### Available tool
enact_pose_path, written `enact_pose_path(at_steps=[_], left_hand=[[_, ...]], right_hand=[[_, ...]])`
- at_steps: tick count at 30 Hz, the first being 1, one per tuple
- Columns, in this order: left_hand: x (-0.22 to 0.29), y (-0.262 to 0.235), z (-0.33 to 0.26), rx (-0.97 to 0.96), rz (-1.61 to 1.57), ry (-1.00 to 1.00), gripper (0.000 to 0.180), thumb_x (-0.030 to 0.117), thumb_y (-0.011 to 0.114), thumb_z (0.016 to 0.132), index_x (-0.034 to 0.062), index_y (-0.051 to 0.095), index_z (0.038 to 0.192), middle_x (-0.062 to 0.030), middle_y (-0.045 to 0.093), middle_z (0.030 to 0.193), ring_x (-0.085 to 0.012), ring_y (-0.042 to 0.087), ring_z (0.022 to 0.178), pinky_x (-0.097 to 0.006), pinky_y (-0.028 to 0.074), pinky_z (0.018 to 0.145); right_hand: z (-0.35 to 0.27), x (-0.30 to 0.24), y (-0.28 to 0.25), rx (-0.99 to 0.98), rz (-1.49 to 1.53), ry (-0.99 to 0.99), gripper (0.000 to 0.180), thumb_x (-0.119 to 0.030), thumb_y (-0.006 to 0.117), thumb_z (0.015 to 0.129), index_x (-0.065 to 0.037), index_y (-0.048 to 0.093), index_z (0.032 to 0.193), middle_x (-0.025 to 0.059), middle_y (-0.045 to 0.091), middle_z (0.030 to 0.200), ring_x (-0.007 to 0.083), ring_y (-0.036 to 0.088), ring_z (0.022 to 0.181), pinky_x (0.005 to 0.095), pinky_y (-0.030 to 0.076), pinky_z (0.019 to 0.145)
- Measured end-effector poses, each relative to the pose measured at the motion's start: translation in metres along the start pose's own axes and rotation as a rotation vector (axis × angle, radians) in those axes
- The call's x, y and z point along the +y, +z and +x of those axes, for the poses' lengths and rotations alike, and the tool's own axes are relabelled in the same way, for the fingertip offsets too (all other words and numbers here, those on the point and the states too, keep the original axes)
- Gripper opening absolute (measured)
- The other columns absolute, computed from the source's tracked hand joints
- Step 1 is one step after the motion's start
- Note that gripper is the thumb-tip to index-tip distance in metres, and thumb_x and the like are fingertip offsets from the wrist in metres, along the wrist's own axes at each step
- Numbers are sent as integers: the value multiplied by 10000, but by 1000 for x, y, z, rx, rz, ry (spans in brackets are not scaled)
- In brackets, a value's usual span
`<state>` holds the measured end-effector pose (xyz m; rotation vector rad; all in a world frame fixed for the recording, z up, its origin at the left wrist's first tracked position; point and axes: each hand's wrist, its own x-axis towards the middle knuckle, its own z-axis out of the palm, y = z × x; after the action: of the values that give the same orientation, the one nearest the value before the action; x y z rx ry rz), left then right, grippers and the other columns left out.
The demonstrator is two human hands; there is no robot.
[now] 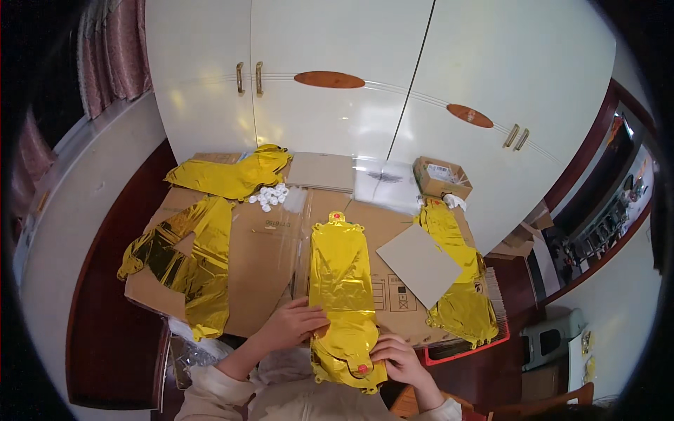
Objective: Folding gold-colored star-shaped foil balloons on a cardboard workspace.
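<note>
In front of me a flat gold foil balloon (pixel 341 270) lies lengthwise over the cardboard, its lower part folded and hanging past the near edge. A small red mark shows on the tab at its far end, another near its lower end. My left hand (pixel 298 324) is closed at the foil's left edge, fingers lying together on it. At the lower right edge, my right hand (pixel 399 356) pinches the foil, its thumb partly hidden. Close by on the right, a grey square board (pixel 420 265) rests partly over another gold foil balloon (pixel 463 309).
More gold foil sheets lie at left (pixel 210 263) and far left (pixel 228 175). White round pieces (pixel 270 196) sit beside a stack of grey boards (pixel 321 172). Clear plastic sheets (pixel 386 186) and a small cardboard box (pixel 442 177) stand before the white cabinet (pixel 337 119).
</note>
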<state>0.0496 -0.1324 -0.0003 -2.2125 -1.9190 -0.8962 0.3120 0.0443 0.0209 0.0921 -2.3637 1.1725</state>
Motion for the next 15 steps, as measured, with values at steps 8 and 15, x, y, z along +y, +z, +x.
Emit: enact_pose_path(at_steps=[8,15], left_hand=[[2,2,9,-34,209,67,273,178,574,873,110,653,1126,-52,661,1182,-213,618,1144,-411,458,1018],[-2,10,10,-38,219,11,312,155,596,860,102,635,1165,-102,609,1259,-306,569,1193,-434,446,1020]], right_hand=[[-6,18,6,7,-348,-15,233,32,631,734,-72,670,939,79,661,991,292,619,1040,471,475,981],[-5,19,8,-3,-559,-38,288,3,657,702,-73,672,980,79,648,1052,291,614,1104,413,506,960]])
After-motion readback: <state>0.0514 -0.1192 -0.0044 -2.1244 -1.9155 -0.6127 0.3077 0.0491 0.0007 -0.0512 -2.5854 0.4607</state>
